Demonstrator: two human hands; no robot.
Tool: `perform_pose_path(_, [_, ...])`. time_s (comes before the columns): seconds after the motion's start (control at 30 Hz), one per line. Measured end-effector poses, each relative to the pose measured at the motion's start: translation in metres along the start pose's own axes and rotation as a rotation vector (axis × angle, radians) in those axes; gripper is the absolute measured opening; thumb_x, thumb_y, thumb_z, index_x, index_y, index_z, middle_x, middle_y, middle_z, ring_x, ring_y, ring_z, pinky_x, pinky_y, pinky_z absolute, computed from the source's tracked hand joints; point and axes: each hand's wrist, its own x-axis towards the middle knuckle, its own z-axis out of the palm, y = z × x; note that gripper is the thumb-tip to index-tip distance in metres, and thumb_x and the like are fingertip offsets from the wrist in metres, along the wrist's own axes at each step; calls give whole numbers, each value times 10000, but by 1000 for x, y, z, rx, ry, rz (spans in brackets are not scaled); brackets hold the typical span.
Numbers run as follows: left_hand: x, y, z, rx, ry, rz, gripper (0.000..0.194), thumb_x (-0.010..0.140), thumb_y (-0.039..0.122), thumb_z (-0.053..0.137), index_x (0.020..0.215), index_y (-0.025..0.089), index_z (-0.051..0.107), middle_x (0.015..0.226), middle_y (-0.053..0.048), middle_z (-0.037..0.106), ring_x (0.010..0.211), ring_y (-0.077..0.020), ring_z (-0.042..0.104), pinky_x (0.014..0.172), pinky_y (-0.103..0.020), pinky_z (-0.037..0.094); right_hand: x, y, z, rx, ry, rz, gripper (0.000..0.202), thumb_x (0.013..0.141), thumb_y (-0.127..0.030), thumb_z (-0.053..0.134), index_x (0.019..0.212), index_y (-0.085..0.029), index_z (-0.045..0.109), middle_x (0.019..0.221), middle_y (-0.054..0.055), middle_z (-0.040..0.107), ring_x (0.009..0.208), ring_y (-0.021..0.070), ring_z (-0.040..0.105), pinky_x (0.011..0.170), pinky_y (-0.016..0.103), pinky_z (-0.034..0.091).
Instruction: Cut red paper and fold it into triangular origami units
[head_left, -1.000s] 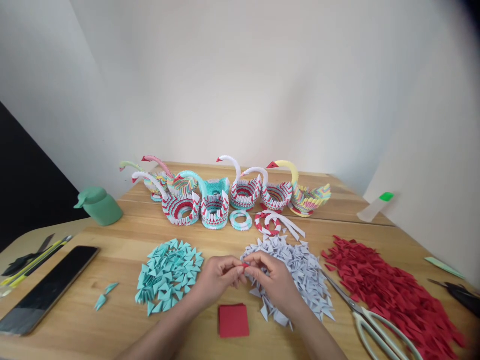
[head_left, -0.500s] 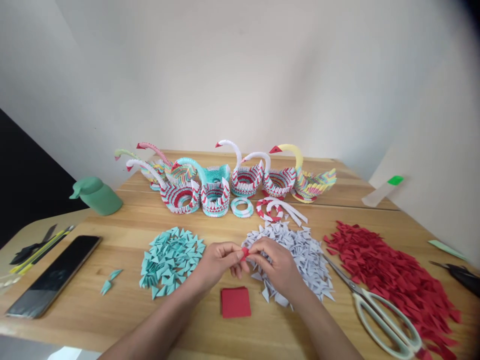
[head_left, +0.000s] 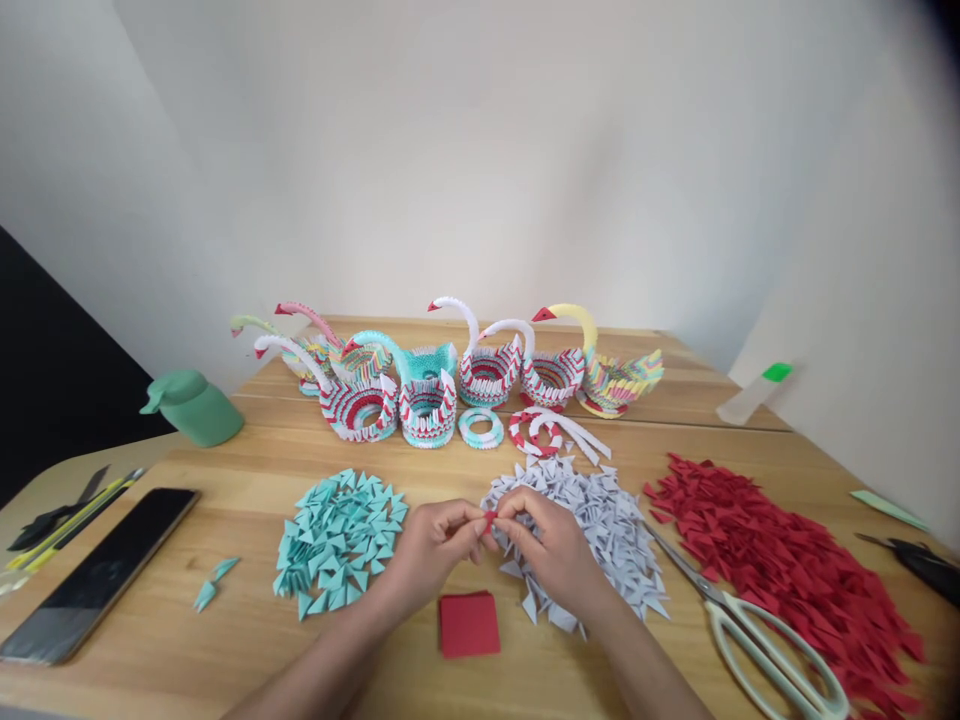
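Head view. Both hands meet above the table (head_left: 405,672), near the middle. Left hand (head_left: 433,545): thumb and forefinger closed on a small red piece (head_left: 490,519), other fingers curled. Right hand (head_left: 553,548): thumb and forefinger pinching the same piece from the opposite side, remaining fingers bent. Piece is held off the wood, mostly covered by fingertips; its exact fold cannot be made out.

Nearer the wearer: red sheets (head_left: 469,625), a neat stack lying flat between the forearms, neither hand touching it. Teal pile (head_left: 341,545) just left of the left hand. White pile (head_left: 619,545) behind and beside the right hand, partly hidden by it. Two loose teal pieces (head_left: 205,596) farther left, near the phone (head_left: 101,572), which lies flat.

Right side: scissors (head_left: 716,596) on the wood, blades between the white pile and the red pile (head_left: 787,575), handles toward the near edge.

Back: swans (head_left: 427,425), seven curved necks, beaks all to the left. In front of them, a teal-and-white ring (head_left: 481,443) and a red-and-white ring (head_left: 517,437), white strips (head_left: 589,440) overlapping the latter. Green jug (head_left: 199,412) at left; green-capped bottle (head_left: 752,397) at far right.
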Motion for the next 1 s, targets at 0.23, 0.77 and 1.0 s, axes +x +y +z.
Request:
perform_pose_path(0.23, [2, 1, 2, 65, 41, -5, 311, 819, 431, 600, 751, 137, 673, 671, -38, 668, 539, -114, 550, 555, -220, 438, -1, 7, 1, -13, 46, 27, 180, 869, -245, 567, 1032, -219, 642, 831, 14, 659, 774, 176, 610, 756, 296, 466])
perform_pose_path(0.77, [0, 6, -3, 129, -34, -37, 265, 793, 370, 601, 661, 142, 628, 595, -14, 637, 491, -94, 519, 516, -201, 401, 1, -3, 1, 83, -40, 152, 207, 843, -330, 586, 725, -181, 667, 661, 1, 627, 633, 146, 529, 589, 248, 397])
perform_pose_path(1.0, [0, 6, -5, 53, -53, -46, 327, 783, 434, 628, 658, 133, 603, 583, -10, 618, 479, -83, 507, 505, -201, 419, 0, -5, 3, 184, -60, 219, 291, 852, -415, 551, 703, -178, 629, 605, -30, 512, 568, 123, 444, 540, 233, 344])
